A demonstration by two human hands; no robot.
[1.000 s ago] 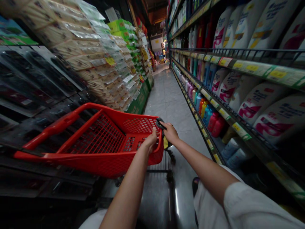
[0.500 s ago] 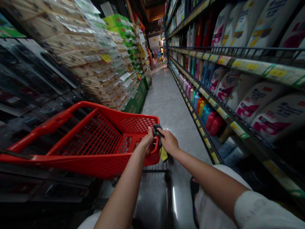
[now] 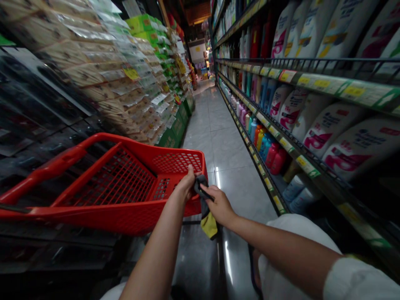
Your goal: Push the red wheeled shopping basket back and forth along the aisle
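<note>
A grey sock (image 3: 204,207) with a yellow lower part hangs between my two hands, in front of the near right end of a red shopping cart (image 3: 131,211). My left hand (image 3: 186,184) is closed at the sock's upper left edge, thumb pointing up, its fingers partly hidden behind the thumb side. My right hand (image 3: 221,205) pinches the sock's upper right edge, where a narrow dark strip shows along the fingers. The sock's top forms a rounded opening. Both hands are close to the cart's rim; whether they touch it I cannot tell.
Shelves of shampoo bottles (image 3: 328,129) run along the right. Stacked packs in clear wrap (image 3: 109,79) line the left, with dark hanging packages (image 3: 40,91) nearer me. A grey tiled floor (image 3: 203,129) stretches down the aisle between them.
Both hands have come slightly lower with the sock. More of its grey and yellow length now shows below them. The view has shifted a little, moving the cart and shelves leftward.
</note>
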